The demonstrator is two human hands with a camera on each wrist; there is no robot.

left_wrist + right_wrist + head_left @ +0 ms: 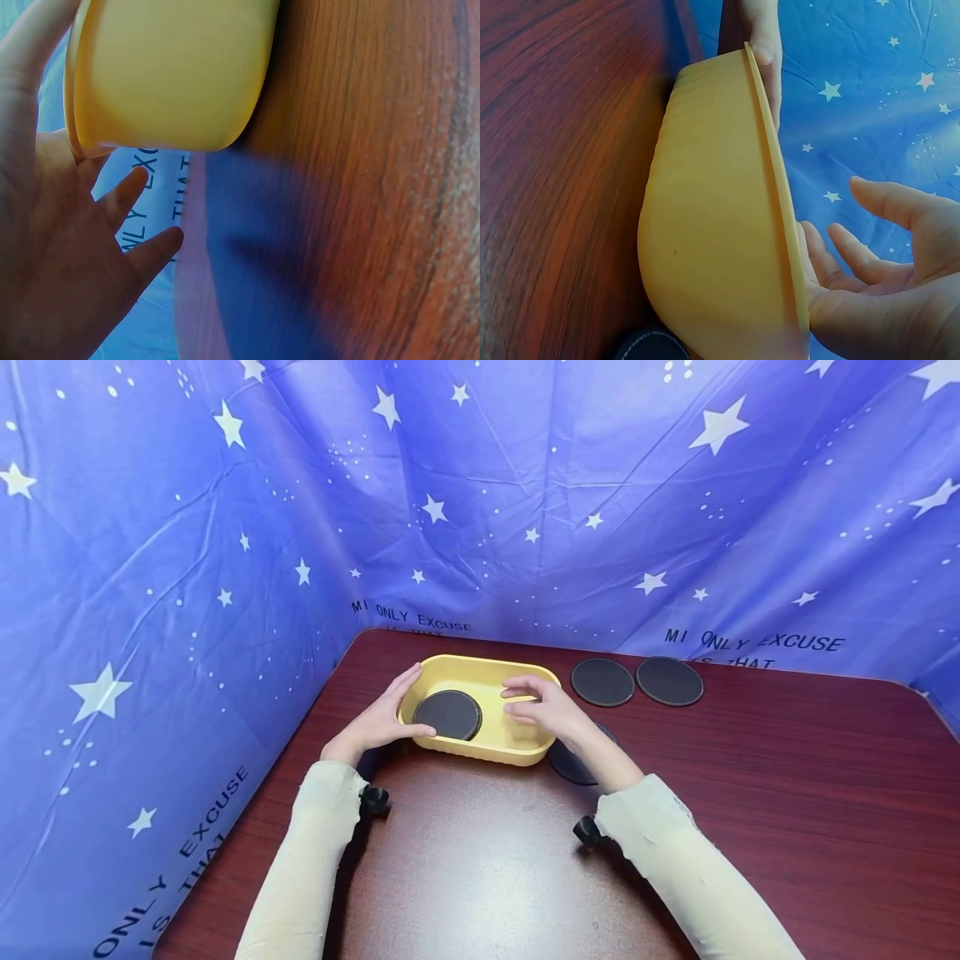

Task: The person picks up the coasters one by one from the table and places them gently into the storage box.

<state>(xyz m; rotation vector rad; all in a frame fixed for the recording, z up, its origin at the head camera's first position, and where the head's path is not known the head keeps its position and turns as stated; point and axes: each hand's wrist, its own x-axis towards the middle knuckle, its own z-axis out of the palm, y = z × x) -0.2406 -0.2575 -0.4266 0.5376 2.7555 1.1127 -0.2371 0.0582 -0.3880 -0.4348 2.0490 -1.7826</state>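
Note:
A yellow oblong tub (pixel 487 752) stands on the table, with a round black coaster (pixel 447 715) leaning inside its left half. My left hand (pixel 384 717) spans the tub's left end, its thumb over the front rim and its fingers spread along the far side. In the left wrist view two fingers (pixel 154 255) stretch out free of the tub. Over the tub's right half, my right hand (pixel 543 703) has its fingers loosely bent and apart, holding nothing visible. Another black coaster (pixel 572 766) lies beside the tub's right end, partly hidden by the right forearm.
Two more black coasters (pixel 602 682) lie side by side on the dark red wooden table (pixel 787 760), behind and right of the tub. A blue curtain (pixel 525 510) with white stars hangs along the table's back and left edges.

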